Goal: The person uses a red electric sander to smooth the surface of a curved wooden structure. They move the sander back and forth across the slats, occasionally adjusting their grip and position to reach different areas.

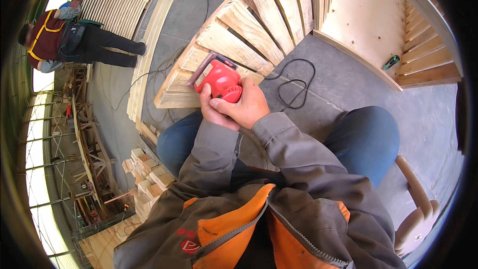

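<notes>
Slatwork of stiff wood carries, at its near end, the power sander: likely fairly light, hard-shelled and smooth, best held around its rounded rear. It looks bright red with a dark front edge. The left hand and right hand both clasp that rear.

co-worker in dark red top stands at left | pale panel of slats near co-worker | wood blocks piled lower left | green-and-black tool lies in wooden crate, right | tan chair, lower right
</notes>
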